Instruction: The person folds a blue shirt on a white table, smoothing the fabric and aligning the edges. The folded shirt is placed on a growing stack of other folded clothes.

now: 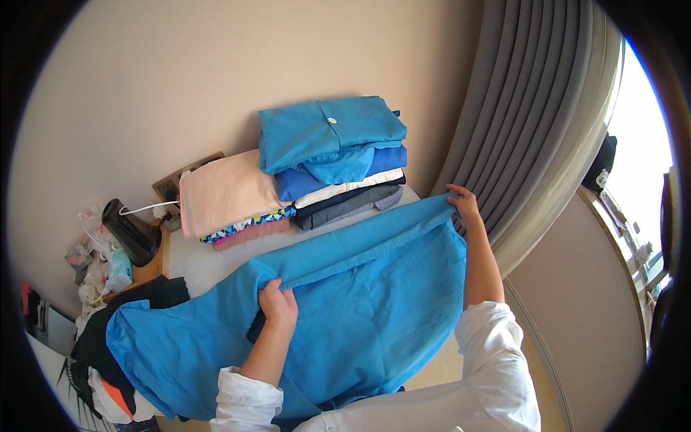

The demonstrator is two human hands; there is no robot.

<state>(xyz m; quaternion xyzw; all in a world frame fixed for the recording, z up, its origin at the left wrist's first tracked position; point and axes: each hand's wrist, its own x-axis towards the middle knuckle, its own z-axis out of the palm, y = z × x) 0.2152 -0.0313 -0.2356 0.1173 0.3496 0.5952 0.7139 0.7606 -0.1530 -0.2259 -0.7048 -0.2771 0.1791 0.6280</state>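
Note:
A large blue cloth garment [372, 302] lies spread before me, one long edge folded over into a band. My left hand [278, 303] grips this band near its middle, thumb on top. At the far right end, my right hand [463, 202] pinches the corner of the same garment and holds it up near the curtain. The garment's left part rests over dark clothing, and its lower side hangs towards my body. Behind it stands a stack of folded clothes, topped by a folded blue garment [356, 127] with a white button.
Beside that stack sits a pile with a folded peach cloth [229, 186] on top. A black cylindrical object [129, 232] and plastic bags [97, 275] stand on the wooden surface at left. Black clothing [102, 340] lies lower left. Grey curtains [507, 124] hang at right beside a bright window.

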